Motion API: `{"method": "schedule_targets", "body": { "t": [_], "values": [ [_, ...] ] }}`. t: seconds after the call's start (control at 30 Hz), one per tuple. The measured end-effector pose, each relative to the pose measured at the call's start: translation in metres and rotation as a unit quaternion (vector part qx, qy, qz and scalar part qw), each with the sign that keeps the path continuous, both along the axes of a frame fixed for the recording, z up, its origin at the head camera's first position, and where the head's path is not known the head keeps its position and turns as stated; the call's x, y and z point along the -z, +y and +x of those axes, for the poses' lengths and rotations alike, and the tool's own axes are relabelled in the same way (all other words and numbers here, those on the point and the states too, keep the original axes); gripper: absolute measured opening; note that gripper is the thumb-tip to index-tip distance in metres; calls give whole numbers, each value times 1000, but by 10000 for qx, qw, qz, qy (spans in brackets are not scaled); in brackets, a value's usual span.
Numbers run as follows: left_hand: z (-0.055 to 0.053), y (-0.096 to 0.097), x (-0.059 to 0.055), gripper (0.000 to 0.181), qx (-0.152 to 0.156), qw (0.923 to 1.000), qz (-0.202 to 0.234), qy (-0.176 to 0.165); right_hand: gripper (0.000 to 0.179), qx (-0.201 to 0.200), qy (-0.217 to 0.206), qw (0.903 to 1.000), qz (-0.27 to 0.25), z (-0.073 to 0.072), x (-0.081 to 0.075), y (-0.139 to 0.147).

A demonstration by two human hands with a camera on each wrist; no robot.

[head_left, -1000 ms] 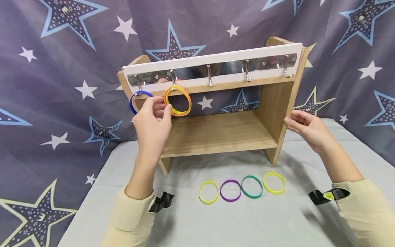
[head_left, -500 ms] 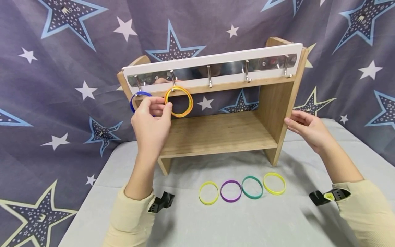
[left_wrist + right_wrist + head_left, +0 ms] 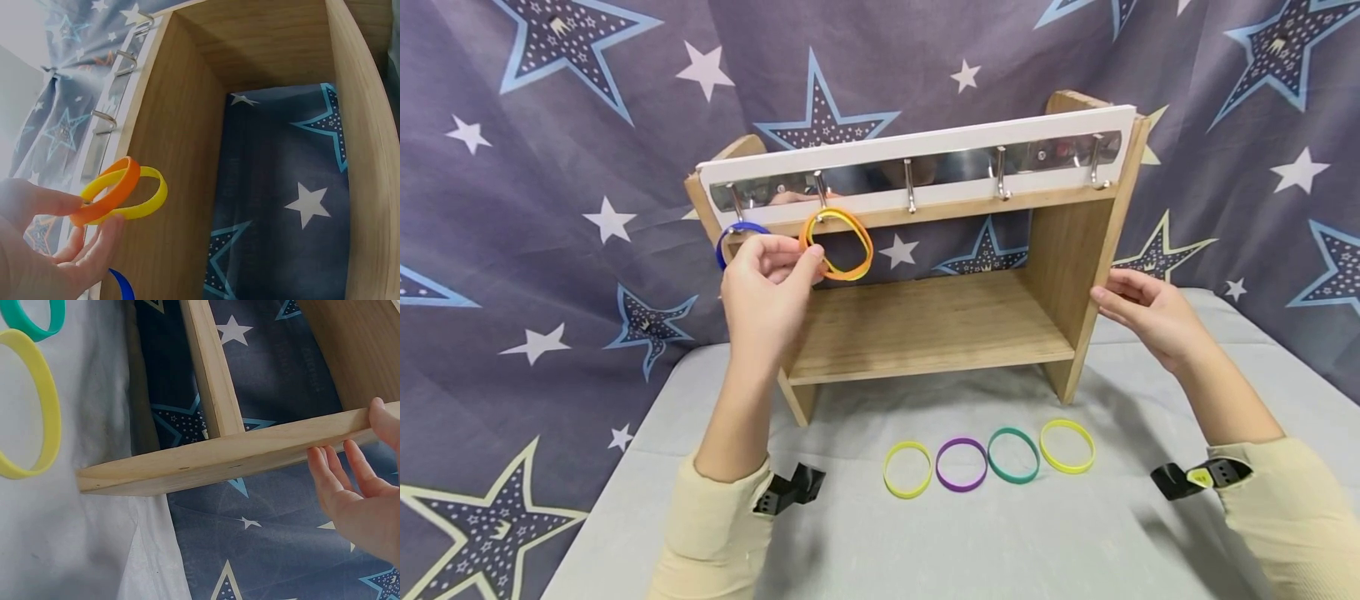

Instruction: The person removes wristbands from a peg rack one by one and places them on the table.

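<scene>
My left hand (image 3: 765, 287) pinches an orange silicone wristband (image 3: 127, 185) between thumb and fingers. A yellow wristband (image 3: 162, 190) loops together with it, and both overlap the tip of the second hook (image 3: 821, 187) from the left. On the leftmost hook hangs a blue wristband (image 3: 721, 250), partly hidden behind my left hand. My right hand (image 3: 1157, 317) holds the right side panel (image 3: 1086, 250) of a wooden shelf, its thumb at the front edge and its fingers against the outer face.
Two yellow wristbands, a purple wristband (image 3: 938, 475) and a green wristband (image 3: 991, 458) lie in a row on the grey cloth (image 3: 970, 550) before the shelf. The white hook rail (image 3: 940, 133) runs along the shelf top. A star-patterned curtain (image 3: 647, 108) hangs behind.
The orange and yellow wristbands have shifted slightly right and turned at the second hook as my left fingers moved. My right hand stays in the same place.
</scene>
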State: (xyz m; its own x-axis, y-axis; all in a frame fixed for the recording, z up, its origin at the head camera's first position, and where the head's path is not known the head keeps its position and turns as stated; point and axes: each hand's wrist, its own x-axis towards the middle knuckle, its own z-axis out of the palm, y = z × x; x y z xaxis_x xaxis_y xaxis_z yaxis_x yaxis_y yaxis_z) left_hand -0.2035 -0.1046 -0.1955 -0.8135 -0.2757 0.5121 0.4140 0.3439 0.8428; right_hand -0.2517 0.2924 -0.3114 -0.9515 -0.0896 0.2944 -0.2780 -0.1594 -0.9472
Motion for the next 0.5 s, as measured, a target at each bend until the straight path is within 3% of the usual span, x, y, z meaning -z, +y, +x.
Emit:
{"method": "schedule_targets", "body": {
  "t": [0.2,0.5],
  "values": [
    [0,-2,-2,17,-61,9999,-50,142,28,13,-33,10000,-9,0,0,0],
    [1,-1,-6,14,340,9983,468,-75,28,55,-60,9999,81,0,-1,0]
  ]
}}
